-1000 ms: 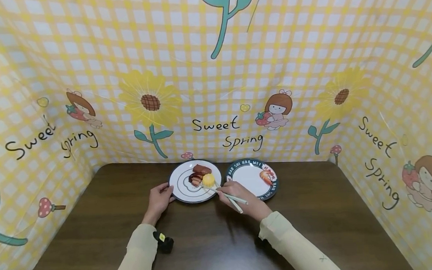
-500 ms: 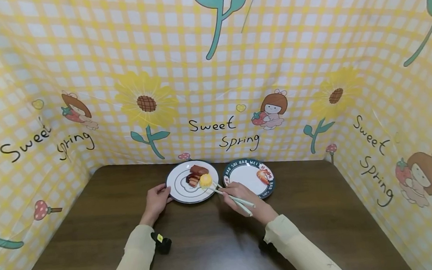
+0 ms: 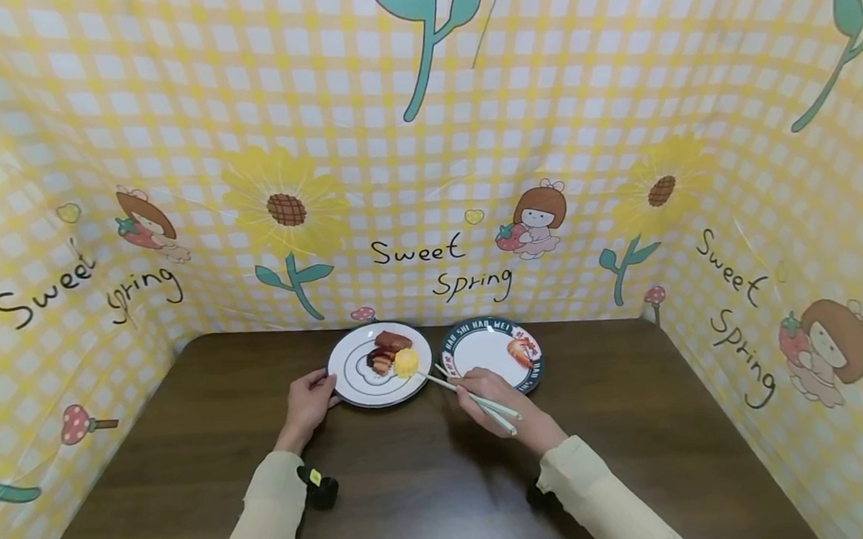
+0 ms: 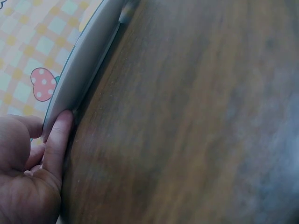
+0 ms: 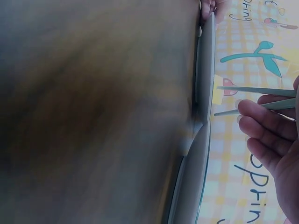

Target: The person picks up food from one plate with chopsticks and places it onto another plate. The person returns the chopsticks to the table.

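Observation:
At the white plate's [image 3: 350, 375] left rim, my left hand [image 3: 307, 407] pinches the edge, thumb above and fingers beneath. On that plate lie dark reddish-brown meat-like pieces [image 3: 386, 349] and a round yellow food piece [image 3: 405, 361] at their right. My right hand [image 3: 496, 398] holds a pair of pale green chopsticks [image 3: 489, 403], their tips spread apart at the plate's right rim. One tip is close to the yellow piece; whether it touches cannot be told. In the right wrist view the chopsticks [image 5: 257, 90] stand parted above the rim, holding nothing.
A second plate [image 3: 475, 352] with a dark green lettered rim and a printed shrimp stands right of the first, partly behind my right hand. The brown table [image 3: 409, 480] meets checked cloth walls [image 3: 424, 170] at the back and sides.
My right hand has drawn back to the right, away from the yellow piece, and the chopstick tips have spread wider. The left hand stays on the rim. The head view has shifted slightly.

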Tool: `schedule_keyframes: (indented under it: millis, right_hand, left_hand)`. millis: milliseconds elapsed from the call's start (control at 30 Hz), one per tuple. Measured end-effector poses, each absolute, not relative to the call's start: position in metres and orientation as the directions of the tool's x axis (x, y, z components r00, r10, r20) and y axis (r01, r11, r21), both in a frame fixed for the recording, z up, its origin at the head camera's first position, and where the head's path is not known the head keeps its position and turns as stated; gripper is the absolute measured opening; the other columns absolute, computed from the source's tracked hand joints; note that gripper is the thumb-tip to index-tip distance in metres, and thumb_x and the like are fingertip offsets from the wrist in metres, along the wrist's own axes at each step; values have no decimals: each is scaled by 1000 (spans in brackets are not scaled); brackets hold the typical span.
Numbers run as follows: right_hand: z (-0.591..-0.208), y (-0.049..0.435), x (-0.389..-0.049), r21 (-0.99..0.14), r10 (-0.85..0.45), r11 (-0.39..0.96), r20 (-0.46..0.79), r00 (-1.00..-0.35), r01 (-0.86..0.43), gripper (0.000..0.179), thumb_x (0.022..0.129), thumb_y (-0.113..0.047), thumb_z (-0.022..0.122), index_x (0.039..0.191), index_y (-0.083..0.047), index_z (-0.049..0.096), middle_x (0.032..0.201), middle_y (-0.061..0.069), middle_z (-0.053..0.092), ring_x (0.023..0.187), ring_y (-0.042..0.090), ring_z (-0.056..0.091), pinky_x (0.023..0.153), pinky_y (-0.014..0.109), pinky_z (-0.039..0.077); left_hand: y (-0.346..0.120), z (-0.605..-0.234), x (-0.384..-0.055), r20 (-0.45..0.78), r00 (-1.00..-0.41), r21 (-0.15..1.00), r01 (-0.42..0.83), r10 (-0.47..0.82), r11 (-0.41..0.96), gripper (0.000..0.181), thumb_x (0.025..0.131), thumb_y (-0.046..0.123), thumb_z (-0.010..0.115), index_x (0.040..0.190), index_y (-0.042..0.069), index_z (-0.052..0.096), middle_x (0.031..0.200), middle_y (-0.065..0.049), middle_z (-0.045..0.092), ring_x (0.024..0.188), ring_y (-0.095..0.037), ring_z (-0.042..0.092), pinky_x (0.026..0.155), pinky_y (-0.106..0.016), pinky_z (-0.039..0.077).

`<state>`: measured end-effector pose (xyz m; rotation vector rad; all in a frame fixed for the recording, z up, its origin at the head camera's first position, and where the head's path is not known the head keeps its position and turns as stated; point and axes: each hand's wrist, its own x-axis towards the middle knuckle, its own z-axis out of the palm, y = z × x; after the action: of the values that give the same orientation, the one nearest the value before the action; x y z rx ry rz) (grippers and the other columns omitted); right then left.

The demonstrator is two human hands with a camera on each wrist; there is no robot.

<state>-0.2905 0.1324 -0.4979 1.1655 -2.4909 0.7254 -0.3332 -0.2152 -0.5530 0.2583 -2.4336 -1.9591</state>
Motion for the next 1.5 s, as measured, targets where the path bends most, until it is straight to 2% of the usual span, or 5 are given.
schedule_keyframes:
  millis: [267,600,933,1300,1500]
  right_hand:
    - [-504,143,-290,-287,-616,532,514,-597,-797,26,100,-7,54,113,4,74,93,14,74,87,21,66,78,38,60]
    - [-496,161,-279,-327,-588,555,497,-639,-765,24,100,-5,55,112,5,73,100,14,75,93,24,68,86,43,59]
    - [-501,185,-287,-327,-573,520,552,-606,-789,21,97,2,55,106,7,73,100,18,76,93,26,70,83,44,61]
    - [-499,211,-290,-307,-500,615,560,-660,-726,19,101,-11,61,89,-4,75,84,7,73,81,18,64,73,36,60]
    - [-497,227,-291,-329,-477,623,559,-678,-709,21,101,-6,60,85,-3,73,81,10,72,81,18,62,71,36,59]
  left_hand:
    - [-213,-551,-333,-110,-985,969,-135,-131,205,54,108,18,51,150,-13,37,134,-32,53,106,-20,65,81,-19,60]
    - [-215,-553,-332,-119,-985,962,-146,-127,229,56,108,21,51,151,-12,35,136,-31,53,108,-20,64,81,-18,60]
    - [-215,-553,-334,-107,-987,969,-131,-120,208,57,108,21,52,151,-13,35,135,-32,52,105,-18,65,81,-18,60]
    - [-215,-553,-333,-123,-984,966,-148,-129,212,55,108,19,50,151,-12,35,136,-31,52,108,-20,63,81,-17,59]
    - [-214,-552,-332,-125,-984,966,-150,-128,208,56,108,20,51,151,-12,36,137,-31,52,108,-20,63,82,-17,59]
